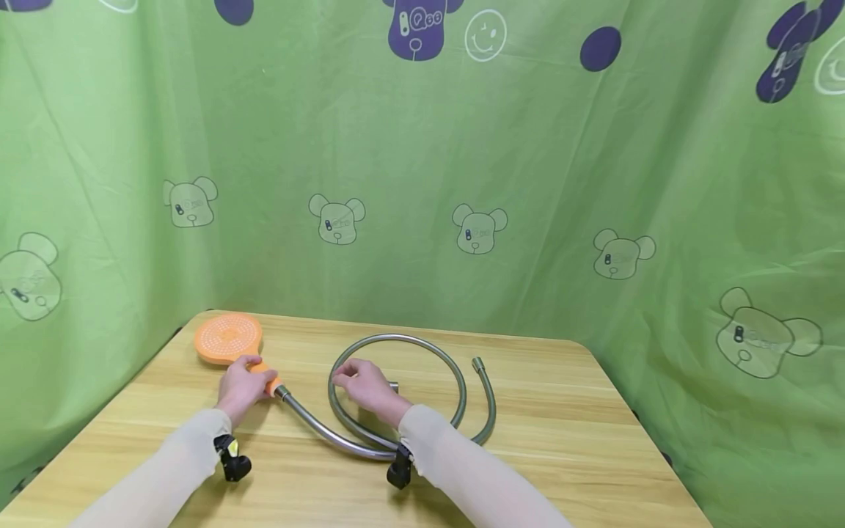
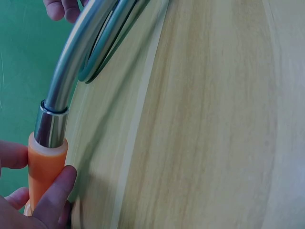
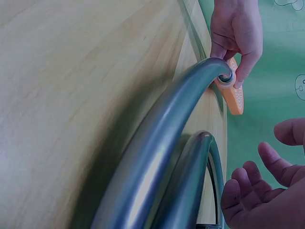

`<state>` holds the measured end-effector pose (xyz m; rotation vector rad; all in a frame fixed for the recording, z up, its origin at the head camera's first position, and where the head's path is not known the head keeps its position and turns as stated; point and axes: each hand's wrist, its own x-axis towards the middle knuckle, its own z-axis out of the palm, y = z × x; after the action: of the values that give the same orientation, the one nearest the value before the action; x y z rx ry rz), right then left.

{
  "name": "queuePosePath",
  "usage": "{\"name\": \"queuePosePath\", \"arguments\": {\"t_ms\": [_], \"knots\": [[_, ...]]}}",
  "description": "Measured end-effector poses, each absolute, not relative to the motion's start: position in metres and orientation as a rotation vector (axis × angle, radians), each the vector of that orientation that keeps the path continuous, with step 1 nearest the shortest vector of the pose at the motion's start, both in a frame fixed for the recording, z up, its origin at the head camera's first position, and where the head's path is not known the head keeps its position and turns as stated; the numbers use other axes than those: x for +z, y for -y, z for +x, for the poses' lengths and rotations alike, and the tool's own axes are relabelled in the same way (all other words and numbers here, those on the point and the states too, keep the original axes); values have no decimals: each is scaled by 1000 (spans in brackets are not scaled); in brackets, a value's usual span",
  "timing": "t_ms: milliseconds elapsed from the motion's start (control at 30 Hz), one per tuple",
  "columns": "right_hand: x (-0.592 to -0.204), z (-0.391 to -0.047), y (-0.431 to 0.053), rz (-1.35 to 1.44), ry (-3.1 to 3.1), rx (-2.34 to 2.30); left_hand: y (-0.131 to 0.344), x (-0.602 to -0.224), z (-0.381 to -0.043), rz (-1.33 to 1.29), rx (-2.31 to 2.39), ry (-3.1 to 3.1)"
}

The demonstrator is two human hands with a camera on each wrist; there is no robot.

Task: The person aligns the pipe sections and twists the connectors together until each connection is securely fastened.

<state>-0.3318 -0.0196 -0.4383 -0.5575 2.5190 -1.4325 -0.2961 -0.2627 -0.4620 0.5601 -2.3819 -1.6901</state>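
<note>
An orange shower head [image 1: 227, 336] lies at the table's left, its spray face up. My left hand [image 1: 243, 385] grips its orange handle [image 2: 45, 174], thumb and fingers on opposite sides. A metal collar [image 2: 51, 126] joins the handle to a silver shower hose [image 1: 397, 337], which runs right into a wide loop. Over the left part of that loop hovers my right hand [image 1: 370, 389], its fingers loosely bent with nothing between them in the right wrist view. Behind this hand a small metal fitting [image 1: 394, 386] partly shows inside the loop.
The hose's free end, with a metal nut [image 1: 478, 363], points toward the back, right of the loop. All of it lies on a wooden table [image 1: 561, 425] with rounded back corners. A green patterned curtain [image 1: 409, 279] stands behind and at both sides.
</note>
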Motion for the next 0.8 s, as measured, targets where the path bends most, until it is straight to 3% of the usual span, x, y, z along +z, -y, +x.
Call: {"name": "queuePosePath", "arguments": {"t_ms": [800], "knots": [[-436,-331,17,-581,-2549,-1423,266,-463,-299,579,-1431,2513]]}}
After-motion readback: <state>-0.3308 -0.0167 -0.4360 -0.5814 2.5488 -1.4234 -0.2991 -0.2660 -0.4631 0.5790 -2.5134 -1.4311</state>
